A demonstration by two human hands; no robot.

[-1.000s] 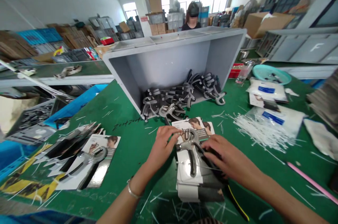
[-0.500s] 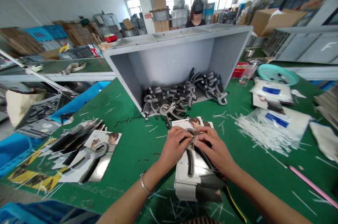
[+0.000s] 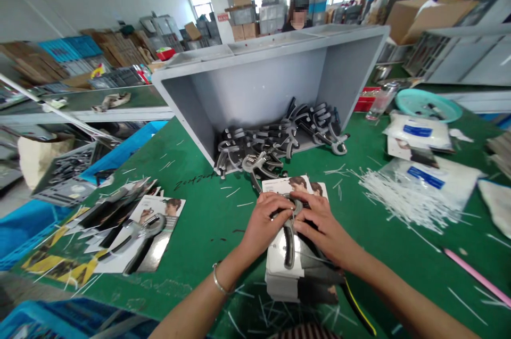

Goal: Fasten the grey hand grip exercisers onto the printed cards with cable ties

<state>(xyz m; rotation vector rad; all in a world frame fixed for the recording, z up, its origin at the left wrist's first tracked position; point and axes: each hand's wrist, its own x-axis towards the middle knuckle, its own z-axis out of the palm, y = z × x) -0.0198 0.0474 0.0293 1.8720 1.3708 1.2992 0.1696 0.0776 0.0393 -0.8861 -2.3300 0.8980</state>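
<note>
Left hand [image 3: 265, 219] and right hand [image 3: 324, 226] pinch a grey steel hand-gripper [image 3: 289, 240] onto stacked white cards [image 3: 279, 267]; finished carded grippers [image 3: 139, 232] lie at 9 o'clock, loose grippers [image 3: 275, 142] at 12.

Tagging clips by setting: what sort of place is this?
Probably a factory packing bench: a grey bin holds loose hand grippers, left hand and right hand grip one hand gripper on a stack of printed cards, and cartons pile up behind.

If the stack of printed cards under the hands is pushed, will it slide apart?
Probably it would fan out: the stack of printed cards looks glossy and already sits unevenly. Single cards seem thin, so likely floppy. The grip trainer on top may pin them.
</note>
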